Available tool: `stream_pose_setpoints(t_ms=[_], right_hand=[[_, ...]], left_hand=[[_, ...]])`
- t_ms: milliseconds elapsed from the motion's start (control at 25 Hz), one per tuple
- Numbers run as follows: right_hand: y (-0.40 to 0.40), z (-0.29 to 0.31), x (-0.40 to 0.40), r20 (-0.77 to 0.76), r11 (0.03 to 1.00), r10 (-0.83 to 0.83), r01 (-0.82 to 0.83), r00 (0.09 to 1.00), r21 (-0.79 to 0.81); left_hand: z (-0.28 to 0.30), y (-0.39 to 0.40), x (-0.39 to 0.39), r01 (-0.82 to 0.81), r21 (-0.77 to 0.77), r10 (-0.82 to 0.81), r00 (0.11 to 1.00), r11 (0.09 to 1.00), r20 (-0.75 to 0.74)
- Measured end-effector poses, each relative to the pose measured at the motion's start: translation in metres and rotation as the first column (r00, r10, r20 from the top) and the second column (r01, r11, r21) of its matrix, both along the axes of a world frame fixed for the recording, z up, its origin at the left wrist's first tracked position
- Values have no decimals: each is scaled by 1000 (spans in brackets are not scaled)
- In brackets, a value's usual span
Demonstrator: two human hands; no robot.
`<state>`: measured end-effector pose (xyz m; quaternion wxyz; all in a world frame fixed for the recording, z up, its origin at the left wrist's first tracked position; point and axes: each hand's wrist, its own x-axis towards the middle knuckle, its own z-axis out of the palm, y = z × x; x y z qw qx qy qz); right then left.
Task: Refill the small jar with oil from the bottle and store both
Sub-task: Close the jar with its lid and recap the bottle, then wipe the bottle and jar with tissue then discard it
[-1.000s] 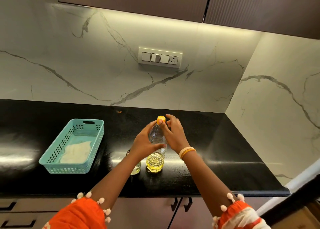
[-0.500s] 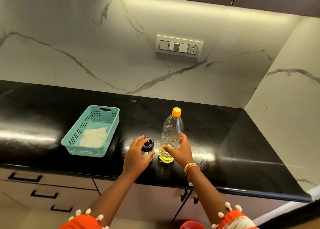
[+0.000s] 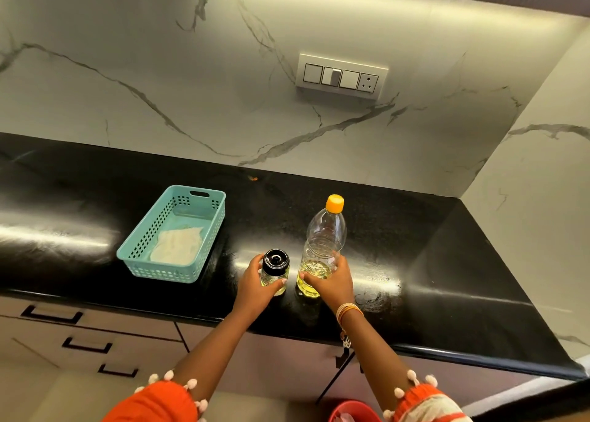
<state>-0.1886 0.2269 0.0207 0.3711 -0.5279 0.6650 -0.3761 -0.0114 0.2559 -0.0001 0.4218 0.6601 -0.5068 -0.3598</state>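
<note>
With the yellow cap back on, the right hand (image 3: 332, 282) has dropped to grip the bottle (image 3: 322, 246) low, the left hand (image 3: 255, 286) grips the capped jar (image 3: 275, 271), both mid-frame on the counter (image 3: 447, 278): refilling looks done, storing next.

A teal perforated basket (image 3: 174, 236) stood on the black tabletop (image 3: 447, 278), off to the left of the left hand (image 3: 255, 289), with a white cloth (image 3: 177, 244) lying flat inside it. A switch plate (image 3: 341, 77) sat on the marble wall (image 3: 159, 70) above and beyond the hands. Drawers with dark handles (image 3: 52, 315) ran below the tabletop's front edge, and a red bucket (image 3: 354, 411) showed at the bottom.
</note>
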Motion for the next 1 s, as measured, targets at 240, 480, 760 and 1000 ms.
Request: stream_pose_setpoints(t_ms=[240, 480, 760, 1000], right_hand=[[10, -8, 9, -171, 959, 47, 4, 984, 284], [7, -27, 8, -262, 897, 224, -93, 939, 431], [19, -3, 17, -221, 936, 191, -110, 956, 334], [32, 43, 55, -36, 971, 238, -237, 971, 8]], left_hand=[[3, -6, -1, 25, -12, -25, 1000, 1000, -4], [1, -18, -1, 21, -21, -21, 1000, 1000, -11], [-2, -19, 3, 83, -11, -84, 996, 996, -24], [7, -3, 28, 57, -96, -50, 996, 994, 79]])
